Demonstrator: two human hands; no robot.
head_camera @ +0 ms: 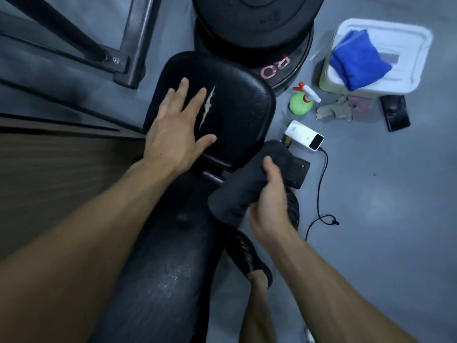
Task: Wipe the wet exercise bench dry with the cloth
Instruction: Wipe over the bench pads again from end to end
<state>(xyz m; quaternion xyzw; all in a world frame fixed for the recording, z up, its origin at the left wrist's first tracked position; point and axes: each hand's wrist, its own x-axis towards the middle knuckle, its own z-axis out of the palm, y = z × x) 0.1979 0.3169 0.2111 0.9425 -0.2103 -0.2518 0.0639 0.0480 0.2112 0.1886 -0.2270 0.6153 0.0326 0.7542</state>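
Note:
The black padded exercise bench (237,105) runs from the bottom of the view up to a seat pad with a pale tear in its cover. My left hand (178,127) lies flat on that seat pad, fingers spread, beside the tear. My right hand (269,196) grips a dark grey cloth (247,184), folded, held just above the bench's right edge near the gap between the two pads. The long back pad (163,268) shows faint pale marks on its surface.
Black weight plates (254,28) are stacked beyond the bench. On the grey floor to the right are a green spray bottle (300,102), a white lidded bin with a blue cloth (358,60), rags, a white power bank with a cable (305,134), and my sandalled foot (249,258). A metal frame (128,45) stands at left.

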